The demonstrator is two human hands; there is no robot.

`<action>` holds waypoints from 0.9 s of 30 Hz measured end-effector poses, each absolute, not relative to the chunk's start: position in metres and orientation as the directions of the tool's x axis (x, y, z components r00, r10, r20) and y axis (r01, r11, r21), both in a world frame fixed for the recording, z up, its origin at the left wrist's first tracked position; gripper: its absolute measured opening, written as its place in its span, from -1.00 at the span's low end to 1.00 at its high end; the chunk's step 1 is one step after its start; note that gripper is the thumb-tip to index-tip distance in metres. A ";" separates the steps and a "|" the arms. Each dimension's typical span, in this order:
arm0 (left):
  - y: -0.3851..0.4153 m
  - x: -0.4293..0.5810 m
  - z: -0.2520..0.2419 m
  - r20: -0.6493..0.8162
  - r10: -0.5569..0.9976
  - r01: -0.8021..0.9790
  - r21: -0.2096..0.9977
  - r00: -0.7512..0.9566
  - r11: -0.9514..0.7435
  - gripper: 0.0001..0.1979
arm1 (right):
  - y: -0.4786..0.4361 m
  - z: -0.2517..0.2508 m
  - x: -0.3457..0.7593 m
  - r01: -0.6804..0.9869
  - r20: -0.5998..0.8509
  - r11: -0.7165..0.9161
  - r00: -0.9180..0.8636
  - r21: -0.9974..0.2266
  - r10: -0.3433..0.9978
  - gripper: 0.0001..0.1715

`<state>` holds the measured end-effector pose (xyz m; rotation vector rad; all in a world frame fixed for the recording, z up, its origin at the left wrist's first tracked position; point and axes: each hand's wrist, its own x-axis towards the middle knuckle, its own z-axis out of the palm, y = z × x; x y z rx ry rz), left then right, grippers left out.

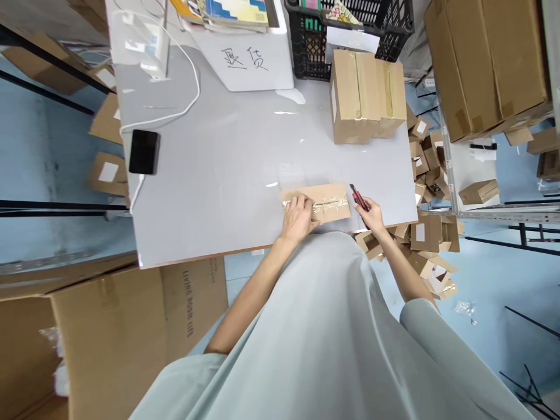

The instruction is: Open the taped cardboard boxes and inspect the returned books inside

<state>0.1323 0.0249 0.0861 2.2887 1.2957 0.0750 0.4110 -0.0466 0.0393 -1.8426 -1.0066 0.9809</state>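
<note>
A small cardboard box with clear tape along its top lies at the front edge of the white table. My left hand is closed over the box's left end, fingers curled on the taped side. Just off the box's right end, my right hand grips a red and black box cutter. Its tip points up and away from me, apart from the cardboard. My right fingers hide part of the cutter's handle.
Two cardboard boxes stand at the table's back right, before a black plastic crate. A white bin with booklets is at the back. A black phone-like device lies left, near a power strip. Several cartons litter the floor at right.
</note>
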 end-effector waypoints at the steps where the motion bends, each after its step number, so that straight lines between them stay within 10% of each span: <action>1: 0.026 0.134 0.088 -0.210 0.812 0.799 0.426 0.544 -0.424 -0.43 | -0.046 0.034 0.403 0.211 -0.268 -0.367 0.385 -0.906 0.883 -0.27; 21: 0.021 0.138 0.079 -0.229 0.789 0.799 0.380 0.570 -0.466 -0.46 | -0.039 0.005 0.378 0.012 -0.355 -0.394 0.412 -0.919 0.839 -0.19; 27: 0.031 0.150 0.087 -0.320 0.771 0.831 0.294 0.550 -0.471 -0.33 | -0.048 0.021 0.372 0.207 -0.247 -0.364 0.436 -0.908 0.865 -0.07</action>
